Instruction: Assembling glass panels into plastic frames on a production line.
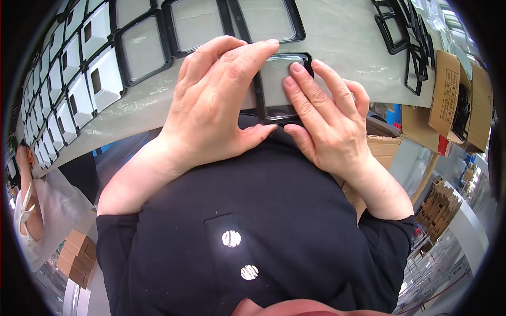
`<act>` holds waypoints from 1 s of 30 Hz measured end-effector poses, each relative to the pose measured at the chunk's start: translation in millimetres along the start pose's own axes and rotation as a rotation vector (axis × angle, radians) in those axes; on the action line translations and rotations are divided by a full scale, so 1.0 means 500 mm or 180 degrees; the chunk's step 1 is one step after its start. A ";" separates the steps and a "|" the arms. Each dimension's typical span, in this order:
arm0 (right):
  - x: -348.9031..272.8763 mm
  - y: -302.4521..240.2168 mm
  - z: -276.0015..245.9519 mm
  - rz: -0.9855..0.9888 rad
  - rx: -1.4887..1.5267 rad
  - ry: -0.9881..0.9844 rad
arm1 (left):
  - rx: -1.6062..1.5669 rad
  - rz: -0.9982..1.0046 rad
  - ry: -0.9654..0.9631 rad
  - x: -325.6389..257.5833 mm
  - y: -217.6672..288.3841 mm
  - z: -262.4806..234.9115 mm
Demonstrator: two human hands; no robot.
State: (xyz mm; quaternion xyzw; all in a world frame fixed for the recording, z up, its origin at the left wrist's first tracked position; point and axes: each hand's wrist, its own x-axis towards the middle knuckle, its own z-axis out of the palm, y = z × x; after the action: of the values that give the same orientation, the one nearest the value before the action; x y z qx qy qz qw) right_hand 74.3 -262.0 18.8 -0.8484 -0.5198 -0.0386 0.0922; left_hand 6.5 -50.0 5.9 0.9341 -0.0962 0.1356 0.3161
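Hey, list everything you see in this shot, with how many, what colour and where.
Frame under the hands: one, black with clear film, table's near edge.
Framed panels: several, black-rimmed, far side of the table.
White panels: many, white with a dark window, rows at left.
Loose frames: a few, black, upper right.
Cardboard boxes: several, brown, right.
Table: one, grey-green cover.
Another person: one, white clothing, lower left.
Left hand: flat on the frame.
Right hand: fingers pressing the frame.
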 end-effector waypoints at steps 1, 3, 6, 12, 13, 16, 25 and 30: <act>0.005 -0.001 0.001 -0.0001 0.0001 -0.0017 | 0.0032 0.0023 -0.0027 -0.001 -0.002 -0.001; 0.011 0.000 -0.002 -0.0090 -0.0221 0.0089 | -0.0014 0.0076 -0.0057 0.004 -0.001 -0.001; 0.030 -0.004 -0.011 -0.0179 -0.0217 0.0021 | 0.0156 0.0116 -0.0151 0.006 0.002 -0.005; 0.005 -0.012 0.000 -0.0091 -0.0073 0.0098 | 0.0782 0.0136 -0.0203 -0.011 0.021 0.000; 0.004 -0.004 -0.005 -0.0109 -0.0136 0.0104 | 0.0773 0.0170 -0.0173 -0.004 0.019 0.003; 0.008 -0.009 -0.001 -0.0167 -0.0112 0.0417 | 0.0608 0.0295 -0.0088 -0.012 0.020 0.010; 0.006 0.028 -0.050 0.0400 0.1197 0.0899 | 0.0528 0.0364 0.0327 -0.025 0.008 -0.004; 0.017 0.045 -0.084 0.1438 0.3436 0.0866 | 0.0547 0.0934 0.0931 -0.007 0.044 -0.059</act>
State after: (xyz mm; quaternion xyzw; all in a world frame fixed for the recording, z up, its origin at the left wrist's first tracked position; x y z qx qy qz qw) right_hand 99.6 -272.9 58.4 -0.7587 -0.2562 0.1432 0.5816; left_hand -8.4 -48.8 39.9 0.9039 -0.1724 0.3219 0.2228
